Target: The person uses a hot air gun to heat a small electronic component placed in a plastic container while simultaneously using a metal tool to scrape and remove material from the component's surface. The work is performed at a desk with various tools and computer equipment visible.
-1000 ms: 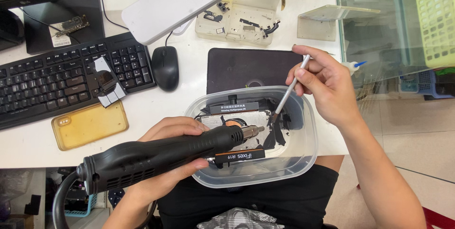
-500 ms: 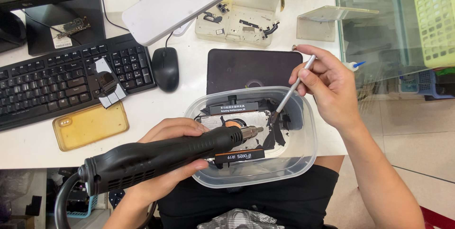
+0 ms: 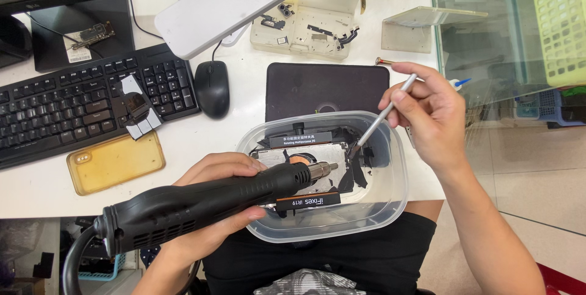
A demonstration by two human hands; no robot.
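Note:
My left hand [image 3: 213, 200] grips a black hot-air gun [image 3: 201, 200] by its handle, with the metal nozzle aimed into a clear plastic tub [image 3: 390, 200] on my lap at the desk edge. Inside the tub a black and silver clamp fixture [image 3: 305, 142] holds a flat part with black peeled scraps around it. My right hand [image 3: 430, 115] pinches a thin silver tool [image 3: 381, 118] like a pen. Its tip touches the black scraps at the fixture's right side.
A black keyboard [image 3: 67, 109], a black mouse [image 3: 212, 87] and a yellow phone case [image 3: 115, 162] lie at the left. A dark mat [image 3: 326, 87] sits behind the tub, and beyond it a tray of small parts [image 3: 305, 26]. A glass panel [image 3: 488, 26] stands at the right.
My right hand has shifted slightly, tilting the silver tool while its tip stays at the scraps. The hot-air gun has barely moved.

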